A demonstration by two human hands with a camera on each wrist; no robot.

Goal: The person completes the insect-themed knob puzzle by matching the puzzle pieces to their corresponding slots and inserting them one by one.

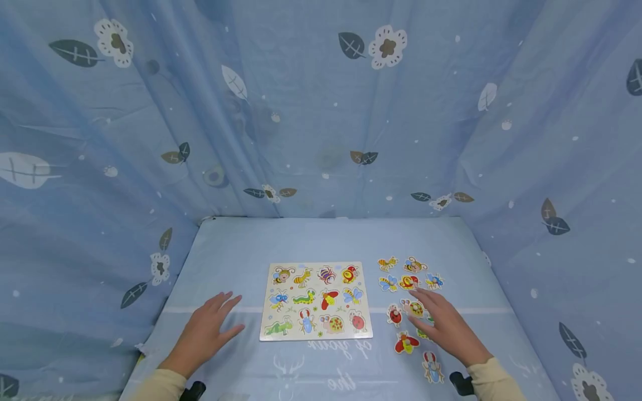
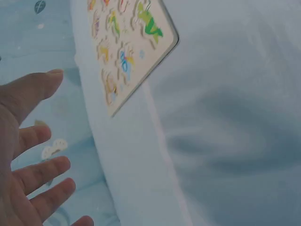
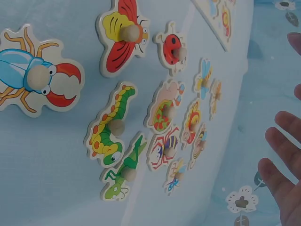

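A wooden insect puzzle board (image 1: 316, 301) lies flat on the table, with insect pictures in its recesses. My left hand (image 1: 207, 332) hovers left of it, fingers spread, holding nothing; the left wrist view shows the board's corner beyond the thumb. Over the loose knobbed puzzle pieces to the right hangs my right hand (image 1: 445, 323), its fingers apart and nothing in them. In the right wrist view these include a blue stag beetle piece (image 3: 14, 70), a caterpillar piece (image 3: 106, 136), a grasshopper piece (image 3: 123, 169), a ladybug piece (image 3: 168, 52) and a spider piece (image 3: 157, 157).
The table (image 1: 236, 245) has a pale blue cover with printed white lettering. Blue curtains (image 1: 311, 111) with leaf and flower prints stand at the back and both sides. Dark wrist-camera mounts (image 1: 461, 383) sit beside the wrists.
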